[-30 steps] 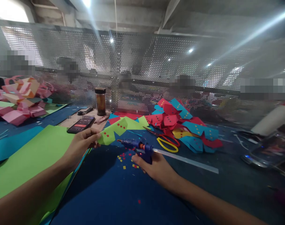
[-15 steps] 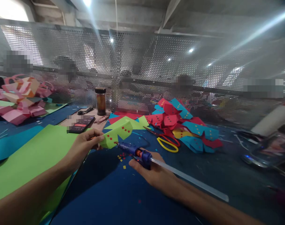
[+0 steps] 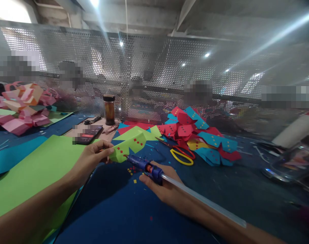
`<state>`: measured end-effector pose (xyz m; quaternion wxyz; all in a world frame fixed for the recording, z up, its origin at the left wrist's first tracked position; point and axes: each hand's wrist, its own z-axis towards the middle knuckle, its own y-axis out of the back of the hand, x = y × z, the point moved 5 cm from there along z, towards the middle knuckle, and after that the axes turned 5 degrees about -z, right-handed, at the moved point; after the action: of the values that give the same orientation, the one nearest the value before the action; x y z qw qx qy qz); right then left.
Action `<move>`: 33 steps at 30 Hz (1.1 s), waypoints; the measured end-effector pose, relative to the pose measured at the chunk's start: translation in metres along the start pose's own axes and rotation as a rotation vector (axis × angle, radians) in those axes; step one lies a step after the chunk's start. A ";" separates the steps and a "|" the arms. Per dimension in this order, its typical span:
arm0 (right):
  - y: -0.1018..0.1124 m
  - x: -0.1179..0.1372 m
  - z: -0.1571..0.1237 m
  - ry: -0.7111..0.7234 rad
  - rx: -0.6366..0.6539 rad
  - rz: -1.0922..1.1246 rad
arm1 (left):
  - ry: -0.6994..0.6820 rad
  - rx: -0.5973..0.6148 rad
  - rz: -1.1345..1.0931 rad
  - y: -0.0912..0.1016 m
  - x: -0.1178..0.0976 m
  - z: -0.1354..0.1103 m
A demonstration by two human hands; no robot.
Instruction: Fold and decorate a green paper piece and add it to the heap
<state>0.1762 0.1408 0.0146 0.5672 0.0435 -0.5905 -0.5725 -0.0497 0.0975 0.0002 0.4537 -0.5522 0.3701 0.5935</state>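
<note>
My left hand (image 3: 99, 153) pinches the left end of a folded green paper piece (image 3: 125, 149), which carries small red squares and has a notch in its lower edge. In my right hand (image 3: 164, 184) is a blue glue gun (image 3: 141, 163), fingers wrapped round its handle. A long clear glue stick (image 3: 205, 200) sticks out of its back end. The nozzle tip is at the lower right edge of the green piece; whether it touches the paper I cannot tell. Tiny yellow and red paper squares (image 3: 135, 181) lie on the blue table below.
Scissors (image 3: 183, 157) with red and yellow handles lie by a pile of red and blue paper pieces (image 3: 186, 130). Large green sheets (image 3: 39, 173), a phone (image 3: 89, 134) and a dark-lidded jar (image 3: 109, 110) are left. Pink paper (image 3: 24, 112) is heaped far left. A perforated screen (image 3: 154, 67) stands behind.
The green piece and my left hand have shifted very slightly right. The glue gun's back end and glue stick have dipped a little; its nozzle remains near the paper's lower edge.
</note>
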 end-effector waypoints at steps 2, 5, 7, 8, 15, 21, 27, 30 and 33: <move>0.000 0.000 0.000 0.006 -0.003 -0.004 | -0.001 0.006 0.005 0.000 0.000 -0.001; -0.001 -0.002 0.000 0.003 -0.006 -0.007 | -0.006 0.021 0.016 0.000 0.000 -0.001; -0.001 -0.002 0.000 0.000 -0.004 -0.007 | -0.003 0.016 0.013 0.000 0.000 -0.001; -0.001 -0.002 0.001 -0.001 0.000 -0.005 | 0.001 0.012 0.007 0.000 0.000 0.000; 0.000 -0.002 0.001 0.006 0.011 0.022 | 0.012 0.009 0.003 0.000 0.000 0.001; 0.001 0.000 0.000 0.028 0.014 -0.004 | 0.005 0.023 0.012 0.002 0.001 0.000; -0.001 0.003 0.000 0.052 0.040 -0.043 | 0.028 -0.006 -0.009 -0.001 -0.002 -0.001; -0.001 0.003 0.001 0.051 0.043 -0.058 | 0.031 -0.013 -0.014 -0.002 -0.004 -0.002; -0.001 0.002 0.001 0.057 0.045 -0.063 | 0.027 -0.011 -0.016 -0.003 -0.005 -0.002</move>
<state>0.1743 0.1398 0.0156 0.5643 0.0909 -0.5851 -0.5753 -0.0460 0.0959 0.0050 0.4505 -0.5657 0.3684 0.5842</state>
